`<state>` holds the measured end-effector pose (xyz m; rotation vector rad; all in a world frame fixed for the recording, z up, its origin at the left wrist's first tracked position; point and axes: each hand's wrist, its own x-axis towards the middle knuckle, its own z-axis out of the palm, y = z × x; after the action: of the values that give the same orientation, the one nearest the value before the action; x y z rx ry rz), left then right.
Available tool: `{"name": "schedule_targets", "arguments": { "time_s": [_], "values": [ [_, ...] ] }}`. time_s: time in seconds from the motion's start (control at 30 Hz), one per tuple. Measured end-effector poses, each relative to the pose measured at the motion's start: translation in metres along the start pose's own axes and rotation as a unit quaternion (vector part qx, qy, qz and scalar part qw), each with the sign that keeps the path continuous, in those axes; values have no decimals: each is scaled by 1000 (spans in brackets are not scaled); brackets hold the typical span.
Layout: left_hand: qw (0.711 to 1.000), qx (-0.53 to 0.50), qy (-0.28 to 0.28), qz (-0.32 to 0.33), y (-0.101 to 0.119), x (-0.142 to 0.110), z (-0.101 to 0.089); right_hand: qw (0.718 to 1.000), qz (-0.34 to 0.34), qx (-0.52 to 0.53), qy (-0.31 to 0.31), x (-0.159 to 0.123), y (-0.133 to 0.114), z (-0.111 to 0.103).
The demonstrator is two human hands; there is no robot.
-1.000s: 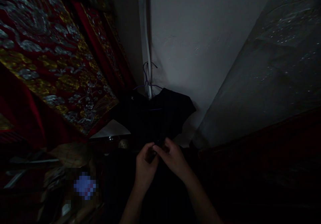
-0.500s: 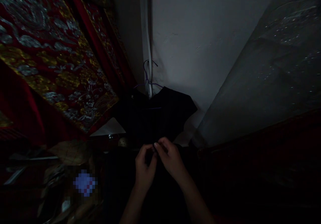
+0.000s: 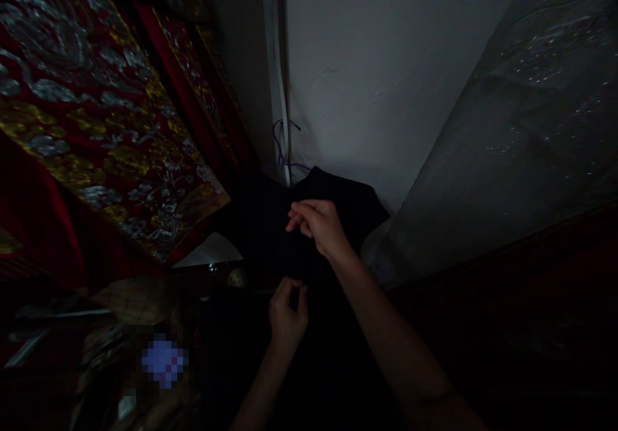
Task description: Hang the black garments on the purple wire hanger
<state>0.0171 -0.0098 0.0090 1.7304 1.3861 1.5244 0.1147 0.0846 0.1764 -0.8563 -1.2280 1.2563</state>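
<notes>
A short-sleeved black garment hangs from a thin purple wire hanger in front of me. My left hand is closed in a pinch at the lower front of the garment, with thumb and forefinger tips nearly meeting around a dark gap. Higher up, over the garment's chest, is my right hand. Its fingers are curled together, with the thumb against the forefinger. Whatever may be between those fingertips is too dark and small to make out. Dim light hides the garment's seams and fastenings.
Red cloth with gold and silver embroidery hangs at the left. A pale strip holds the hanger against the wall. Translucent sheeting covers the right side. A round pale object with holes and clutter sit lower left.
My right hand has moved up and away from my left hand, to the garment's chest. My left hand stays almost in place, a little lower and to the right.
</notes>
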Motion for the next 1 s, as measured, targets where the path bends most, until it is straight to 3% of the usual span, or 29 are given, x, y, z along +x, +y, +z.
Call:
{"name": "schedule_targets", "arguments": {
  "time_s": [0.07,0.17,0.23,0.33,0.43,0.57,0.67,0.77,0.9,1.0],
  "values": [
    [998,11,-54,8,-4,8,4,999,-37,11,30,19,-15,4],
    [993,13,-116,33,4,36,-5,997,-61,9,41,22,-22,3],
    [994,0,-90,67,23,67,-19,997,-71,3,42,14,-20,1],
    [987,-1,19,160,61,119,-42,996,-79,-11,33,2,-21,-4],
    [965,67,2,255,91,161,-53,995,-92,-38,4,2,-25,-8],
    [944,109,5,310,103,182,-58,985,-136,-101,24,16,-4,-15],
    [952,91,94,278,95,190,-70,988,-88,-121,39,20,33,-21],
    [960,33,190,204,69,211,-91,997,-1,-73,28,6,64,-25],
    [966,30,241,93,15,241,-116,999,14,-17,32,-21,66,-25],
    [971,23,236,16,-22,243,-127,999,5,-28,15,-32,56,-20]
  ]
}}
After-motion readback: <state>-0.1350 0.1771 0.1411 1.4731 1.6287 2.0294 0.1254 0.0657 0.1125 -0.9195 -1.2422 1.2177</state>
